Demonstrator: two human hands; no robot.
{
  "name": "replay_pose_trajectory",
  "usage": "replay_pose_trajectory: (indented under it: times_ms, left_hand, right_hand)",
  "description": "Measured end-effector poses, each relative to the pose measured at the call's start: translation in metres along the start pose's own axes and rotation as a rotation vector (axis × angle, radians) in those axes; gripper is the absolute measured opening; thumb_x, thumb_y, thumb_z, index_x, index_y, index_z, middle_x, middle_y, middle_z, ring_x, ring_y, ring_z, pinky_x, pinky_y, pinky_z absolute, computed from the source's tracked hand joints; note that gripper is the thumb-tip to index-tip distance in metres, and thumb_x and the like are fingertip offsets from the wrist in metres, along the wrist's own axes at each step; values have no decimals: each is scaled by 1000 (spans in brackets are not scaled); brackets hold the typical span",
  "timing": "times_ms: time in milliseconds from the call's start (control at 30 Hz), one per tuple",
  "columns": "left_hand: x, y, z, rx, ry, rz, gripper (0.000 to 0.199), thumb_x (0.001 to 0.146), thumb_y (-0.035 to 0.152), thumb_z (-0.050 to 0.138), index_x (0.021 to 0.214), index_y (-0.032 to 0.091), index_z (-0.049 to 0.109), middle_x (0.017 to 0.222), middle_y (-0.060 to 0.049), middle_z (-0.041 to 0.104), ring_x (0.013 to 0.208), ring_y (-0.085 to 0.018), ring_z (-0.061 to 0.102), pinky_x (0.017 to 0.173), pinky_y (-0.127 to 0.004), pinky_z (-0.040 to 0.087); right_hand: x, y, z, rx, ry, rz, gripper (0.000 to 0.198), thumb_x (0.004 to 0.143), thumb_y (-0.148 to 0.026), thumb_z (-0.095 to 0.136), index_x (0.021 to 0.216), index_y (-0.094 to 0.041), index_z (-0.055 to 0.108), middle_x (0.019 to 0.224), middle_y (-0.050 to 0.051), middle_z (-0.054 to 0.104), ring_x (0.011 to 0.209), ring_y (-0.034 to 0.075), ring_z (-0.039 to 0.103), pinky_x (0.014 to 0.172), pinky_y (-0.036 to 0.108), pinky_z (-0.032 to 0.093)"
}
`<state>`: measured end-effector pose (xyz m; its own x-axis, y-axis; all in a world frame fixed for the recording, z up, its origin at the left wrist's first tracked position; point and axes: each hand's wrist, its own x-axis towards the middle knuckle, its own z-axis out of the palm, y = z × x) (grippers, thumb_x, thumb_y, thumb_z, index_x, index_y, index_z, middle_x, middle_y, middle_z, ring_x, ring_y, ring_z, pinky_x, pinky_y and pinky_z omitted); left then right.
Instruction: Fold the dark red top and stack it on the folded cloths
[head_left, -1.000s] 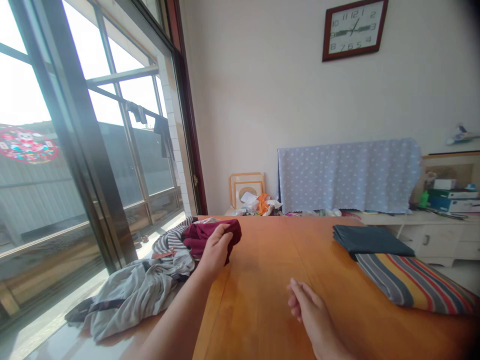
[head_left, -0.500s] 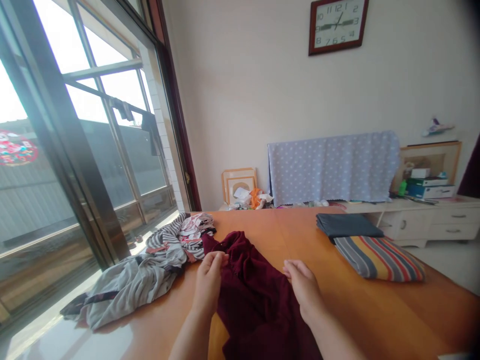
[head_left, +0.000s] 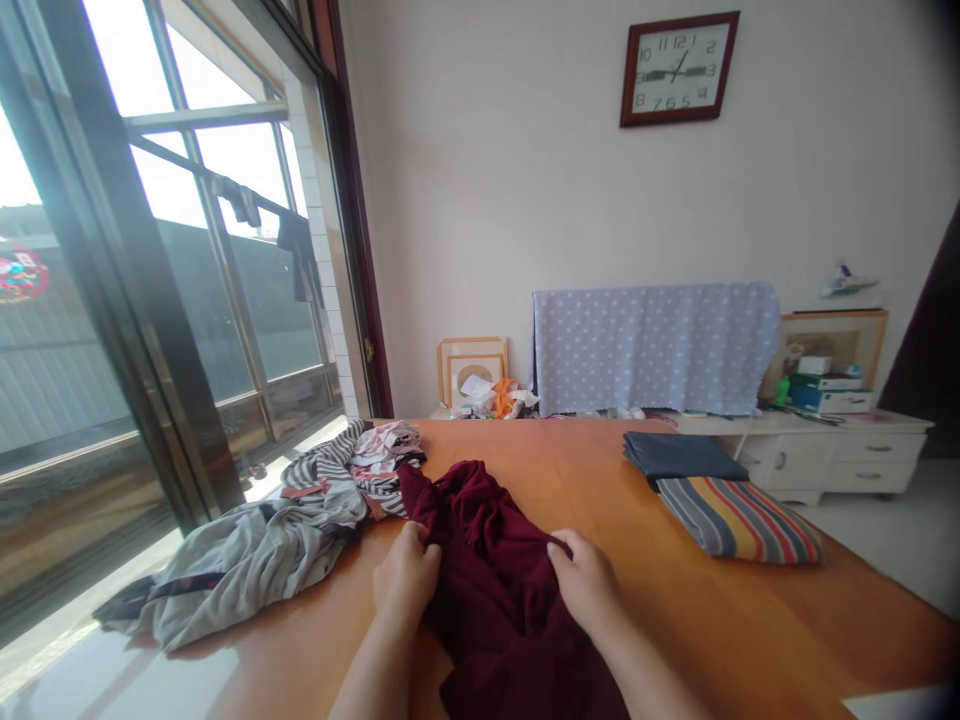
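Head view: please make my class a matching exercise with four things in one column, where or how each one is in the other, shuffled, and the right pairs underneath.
Things
1. dark red garment
2. multicoloured striped cloth
3. clock
4. grey garment

Where or how
A. hanging on the wall
B. lying crumpled near the window side, at the left of the picture
C. between the person's left hand and right hand
D. lying folded on the right part of the table

Right pairs: 1-C, 2-D, 3-A, 4-B
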<state>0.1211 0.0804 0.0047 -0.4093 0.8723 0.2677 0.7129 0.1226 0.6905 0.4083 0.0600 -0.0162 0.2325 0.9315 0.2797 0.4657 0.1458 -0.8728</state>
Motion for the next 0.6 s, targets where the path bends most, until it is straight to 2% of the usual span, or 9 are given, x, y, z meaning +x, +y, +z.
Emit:
replay_pose_trajectory:
  times_ms: [100,167,267,367,433,467,533,600]
  left_hand:
    - [0,-1,-13,63,14,-55,10,79,34,52,81,27,58,85,-4,69,81,-27,65,67,-34,42]
    - [-1,0,-23,76,11,-103,14,82,38,48,81,27,57,86,-5,69,80,-27,65,63,-33,41]
    - [-5,6,-30,110,26,-89,19,84,40,47,89,26,58,91,-7,68,85,-28,65,65,-34,42]
    - [-11,13,-26,200,110,51,30,84,37,47,108,26,59,111,-10,66,102,-31,60,77,-39,44]
    - [-14,17,-19,225,95,169,39,84,35,48,122,28,57,125,-10,62,114,-31,55,86,-43,42]
    - [-15,17,-16,222,56,225,42,84,35,49,126,30,56,130,-8,60,119,-31,52,90,-44,41]
    - [-16,18,-11,210,-61,322,43,86,35,49,128,34,56,135,-5,58,128,-29,46,96,-45,38]
    - [-19,19,-10,223,-182,387,36,87,39,50,120,35,62,131,-5,61,127,-29,47,97,-44,37]
  right_hand:
    - [10,15,-17,162,320,234,36,80,-44,54,102,-19,69,98,9,73,92,28,66,83,37,50]
    - [13,22,-26,193,428,295,45,81,-46,51,111,-15,65,108,13,71,98,29,65,85,38,50]
    - [11,20,-35,126,490,235,51,81,-46,50,118,-12,61,117,16,67,108,31,61,94,40,46]
    - [4,-3,-38,-37,537,53,50,81,-46,51,117,-13,63,119,16,65,113,31,58,100,41,41]
    - [-4,-26,-38,-131,482,-52,46,82,-47,51,113,-17,66,116,15,67,112,31,58,99,41,40]
    - [-11,-37,-38,-167,398,-92,43,83,-48,52,110,-19,68,113,13,68,110,31,58,97,40,40]
    - [-28,-56,-36,-191,195,-114,41,85,-51,52,111,-23,68,105,10,71,102,28,62,92,38,42]
    - [-51,-66,-34,-284,-53,-164,45,84,-54,56,121,-29,63,112,7,70,103,28,62,91,40,41]
